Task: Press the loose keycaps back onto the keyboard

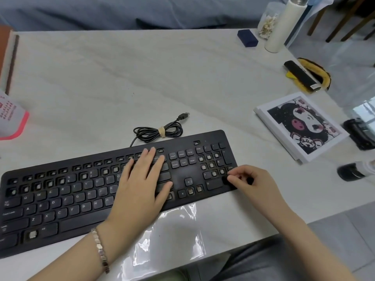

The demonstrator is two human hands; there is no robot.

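A black keyboard [85,201] lies slanted across the near half of the white table, with several bare key sockets in the number row, the function row, the arrow cluster and the number pad. My left hand [140,183] lies flat on the keys at the middle right, fingers straight. My right hand [251,181] is at the keyboard's right end by the number pad; its fingertips pinch a small black keycap [225,180] over the pad's lower right corner. More dark keycaps [250,180] seem to sit inside its curled fingers, though I cannot tell how many.
The keyboard's coiled USB cable [160,131] lies just behind it. A clear plastic bag [174,236] lies in front at the table's near edge. A framed cartoon picture [300,126], a black and yellow bundle [308,76], a white bottle [284,25] and a blue box [247,37] are at right.
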